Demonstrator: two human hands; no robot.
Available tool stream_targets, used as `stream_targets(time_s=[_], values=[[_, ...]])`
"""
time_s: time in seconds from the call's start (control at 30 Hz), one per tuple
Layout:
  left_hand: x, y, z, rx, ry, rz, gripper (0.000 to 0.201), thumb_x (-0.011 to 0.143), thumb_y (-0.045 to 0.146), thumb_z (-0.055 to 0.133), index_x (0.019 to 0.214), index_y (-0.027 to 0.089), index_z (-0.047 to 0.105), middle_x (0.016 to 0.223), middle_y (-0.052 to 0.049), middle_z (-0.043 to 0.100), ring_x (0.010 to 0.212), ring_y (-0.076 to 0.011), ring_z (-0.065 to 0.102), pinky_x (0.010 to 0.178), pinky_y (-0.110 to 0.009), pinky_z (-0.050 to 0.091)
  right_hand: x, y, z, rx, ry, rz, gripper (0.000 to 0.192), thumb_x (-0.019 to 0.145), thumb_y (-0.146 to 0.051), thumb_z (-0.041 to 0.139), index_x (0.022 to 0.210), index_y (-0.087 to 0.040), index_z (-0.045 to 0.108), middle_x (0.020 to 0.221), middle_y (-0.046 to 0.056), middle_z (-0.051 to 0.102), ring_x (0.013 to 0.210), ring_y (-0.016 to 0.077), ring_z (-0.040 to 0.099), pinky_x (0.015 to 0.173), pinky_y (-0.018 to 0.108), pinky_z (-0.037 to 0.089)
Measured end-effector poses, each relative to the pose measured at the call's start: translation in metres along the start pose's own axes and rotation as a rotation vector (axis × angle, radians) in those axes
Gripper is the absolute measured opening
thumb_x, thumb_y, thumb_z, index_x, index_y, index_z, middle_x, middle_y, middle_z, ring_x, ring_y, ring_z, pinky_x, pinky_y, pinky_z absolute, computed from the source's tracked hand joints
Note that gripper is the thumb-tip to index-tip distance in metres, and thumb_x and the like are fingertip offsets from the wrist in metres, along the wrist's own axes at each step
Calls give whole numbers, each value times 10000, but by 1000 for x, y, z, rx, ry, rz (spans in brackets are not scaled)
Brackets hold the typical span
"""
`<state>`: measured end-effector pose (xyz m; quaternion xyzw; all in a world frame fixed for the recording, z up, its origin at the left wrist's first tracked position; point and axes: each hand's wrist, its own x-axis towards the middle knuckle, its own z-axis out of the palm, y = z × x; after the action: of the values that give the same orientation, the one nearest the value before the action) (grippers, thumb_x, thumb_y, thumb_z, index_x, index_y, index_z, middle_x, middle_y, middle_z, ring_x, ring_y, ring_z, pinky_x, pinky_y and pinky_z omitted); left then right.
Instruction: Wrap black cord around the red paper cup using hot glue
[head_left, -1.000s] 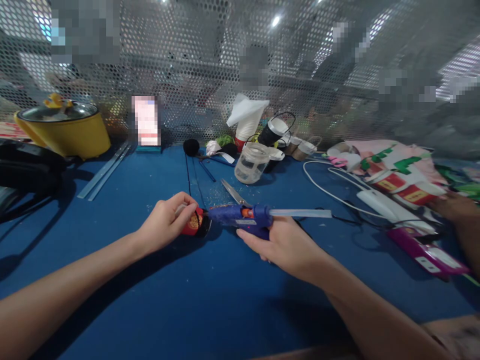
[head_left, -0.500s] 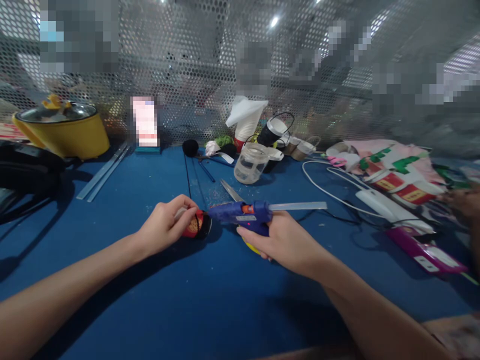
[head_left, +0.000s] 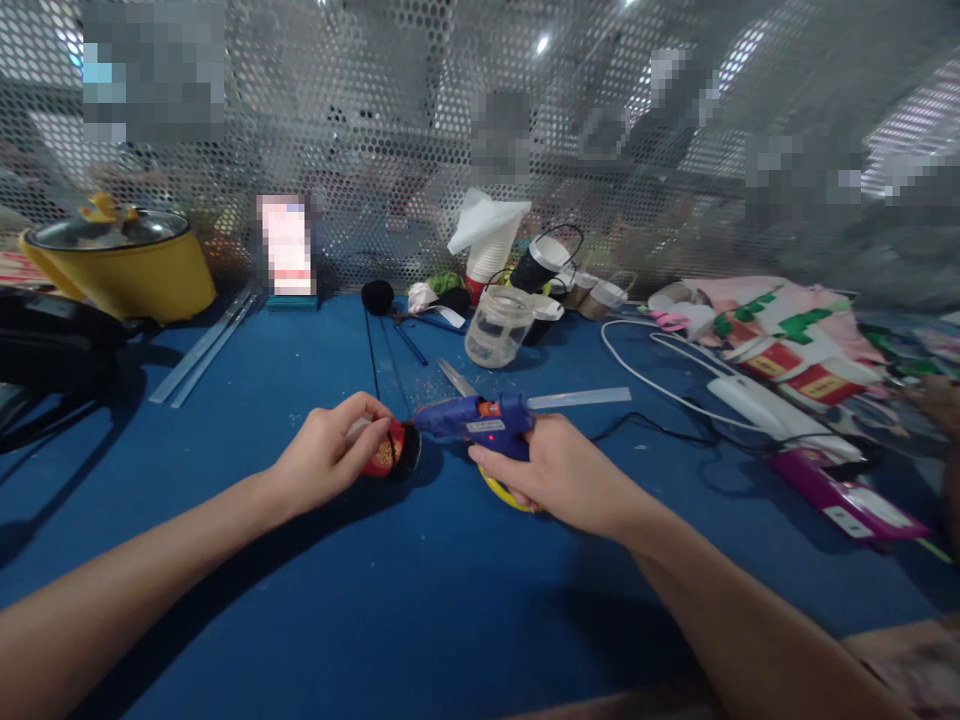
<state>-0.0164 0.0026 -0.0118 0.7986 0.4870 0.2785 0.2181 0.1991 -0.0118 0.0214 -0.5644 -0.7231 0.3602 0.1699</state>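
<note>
My left hand (head_left: 334,450) is closed around a small red paper cup (head_left: 384,455) with a gold print. Black yarn covers the cup's right end, and a strand of black yarn (head_left: 374,360) runs back from it to a black yarn ball (head_left: 377,297). In my right hand (head_left: 566,470) is a blue hot glue gun (head_left: 480,420), its nozzle at the cup's upper edge by my left fingertips. A clear glue stick (head_left: 581,398) juts from the gun's rear. Scissors (head_left: 457,378) with yellow handles lie under the gun, partly hidden.
A clear plastic jar (head_left: 499,328) and stacked white paper cups (head_left: 491,250) stand behind my hands. Spare glue sticks (head_left: 206,350) lie left, near a yellow pot (head_left: 127,280). To the right are a white power strip (head_left: 784,412), a purple box (head_left: 847,497) and cables.
The glue gun's rear has shifted slightly left, and the glue stick protrudes a little less. The nozzle stays at the cup, still in my left hand.
</note>
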Motion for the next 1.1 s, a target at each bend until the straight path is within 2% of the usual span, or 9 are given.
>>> stream_targets(time_s=[0.23,0.43,0.6,0.8,0.93,1.03,1.1], values=[[1,-1,-1,-2,-13,12,203,803,289,364,836,149,506,605,8,586,514,-83,497,505,-184,374,-2,1,-1,12,-56,32,262,719,-360,449,536,-172,438,407,-24,459,347,87,449,357,183,364],[1,0,0,7,4,2,204,801,294,363,820,146,502,573,19,566,466,-74,464,469,-179,360,-1,0,-1,18,-21,15,296,715,-353,456,485,-172,412,379,-26,436,338,80,428,358,180,364],[1,0,-1,13,-6,11,208,803,295,357,825,149,505,596,14,582,495,-80,490,493,-182,373,-4,2,-1,6,-42,30,227,716,-344,455,576,-166,461,435,-20,480,351,80,450,348,170,358],[3,0,0,20,15,-38,224,803,319,351,816,158,506,645,0,592,535,-93,496,521,-199,380,-8,-3,0,-3,-29,25,181,713,-322,464,606,-177,457,404,-42,442,341,84,447,343,173,360],[4,1,0,-8,15,-106,247,801,342,349,808,157,512,650,-4,589,541,-99,492,518,-205,377,-11,-3,4,-97,24,-98,133,721,-301,471,669,-185,509,389,-42,446,367,104,461,384,198,354],[4,2,1,-17,31,-120,254,796,351,355,801,157,518,638,2,578,531,-98,482,508,-206,373,-13,1,7,-249,83,-232,144,726,-299,469,687,-185,548,500,2,534,491,139,519,471,228,370],[4,2,1,-21,35,-123,257,796,351,355,798,153,520,645,0,580,538,-98,487,516,-207,375,-14,4,9,-319,79,-256,171,737,-308,452,731,-181,568,606,31,582,559,158,537,509,246,375]])
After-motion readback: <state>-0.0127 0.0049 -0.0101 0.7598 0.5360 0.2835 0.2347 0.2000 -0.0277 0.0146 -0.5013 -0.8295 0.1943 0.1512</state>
